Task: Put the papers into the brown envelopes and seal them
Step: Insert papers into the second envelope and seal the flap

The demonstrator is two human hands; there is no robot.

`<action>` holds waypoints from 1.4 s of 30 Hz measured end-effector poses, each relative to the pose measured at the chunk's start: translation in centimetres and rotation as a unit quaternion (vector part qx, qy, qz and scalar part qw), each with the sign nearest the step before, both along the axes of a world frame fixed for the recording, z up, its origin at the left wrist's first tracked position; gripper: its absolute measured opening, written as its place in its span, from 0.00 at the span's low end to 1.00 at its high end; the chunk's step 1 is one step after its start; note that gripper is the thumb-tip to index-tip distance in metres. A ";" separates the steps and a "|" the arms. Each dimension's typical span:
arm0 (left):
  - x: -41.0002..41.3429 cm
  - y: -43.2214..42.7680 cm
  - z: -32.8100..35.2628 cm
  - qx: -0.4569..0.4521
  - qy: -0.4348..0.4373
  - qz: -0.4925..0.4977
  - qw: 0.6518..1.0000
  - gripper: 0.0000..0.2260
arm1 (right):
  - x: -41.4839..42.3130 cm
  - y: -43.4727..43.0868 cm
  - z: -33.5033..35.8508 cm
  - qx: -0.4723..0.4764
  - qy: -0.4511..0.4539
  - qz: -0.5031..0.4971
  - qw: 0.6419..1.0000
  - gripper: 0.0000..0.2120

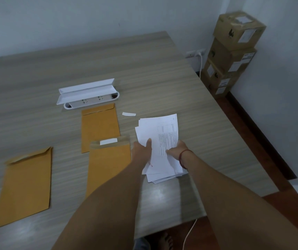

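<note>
A stack of white printed papers [159,134] lies on the wooden table [144,73], right of centre. My left hand [141,150] grips the stack's left edge with the thumb on top. My right hand [177,150] pinches its right side; a red cord circles that wrist. Three brown envelopes lie to the left: one far left [25,184] with its flap raised, one in the middle [99,127] with its flap folded down, and one nearest my left arm [108,159] with a white strip [108,141] across its flap.
A white power strip box with an open lid [87,94] sits behind the envelopes. A small white paper strip [129,114] lies beside the papers. Stacked cardboard boxes [232,51] stand off the table's right side, and a white cable [189,233] hangs under the near edge.
</note>
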State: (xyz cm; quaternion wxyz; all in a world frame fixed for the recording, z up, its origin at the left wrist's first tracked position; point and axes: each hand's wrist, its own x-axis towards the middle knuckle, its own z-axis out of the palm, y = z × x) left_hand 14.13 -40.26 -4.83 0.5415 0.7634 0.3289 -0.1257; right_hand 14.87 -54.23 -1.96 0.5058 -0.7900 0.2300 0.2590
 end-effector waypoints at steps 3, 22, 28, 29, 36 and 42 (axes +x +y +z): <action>-0.1 -0.1 0.7 -0.007 0.004 0.009 1.000 0.20 | -0.2 0.0 0.4 0.008 -0.004 -0.007 1.000 0.17; -1.9 9.0 5.1 0.028 -0.045 0.091 0.994 0.22 | 0.9 9.5 2.1 0.050 -0.050 0.061 0.996 0.20; -2.0 14.0 5.4 -0.005 -0.025 0.106 0.994 0.14 | 1.6 14.2 1.8 0.065 -0.067 0.054 0.994 0.15; -1.9 14.5 5.4 -0.014 -0.025 0.114 0.993 0.15 | 1.8 14.6 1.8 0.066 -0.053 0.069 0.994 0.16; -0.9 16.2 4.0 -0.003 -0.036 0.126 0.991 0.16 | 3.3 15.1 1.1 0.039 0.022 0.171 0.984 0.14; -0.6 16.8 3.2 0.161 -0.024 -0.013 0.987 0.16 | 5.6 14.8 0.0 0.010 -0.076 -0.025 0.997 0.16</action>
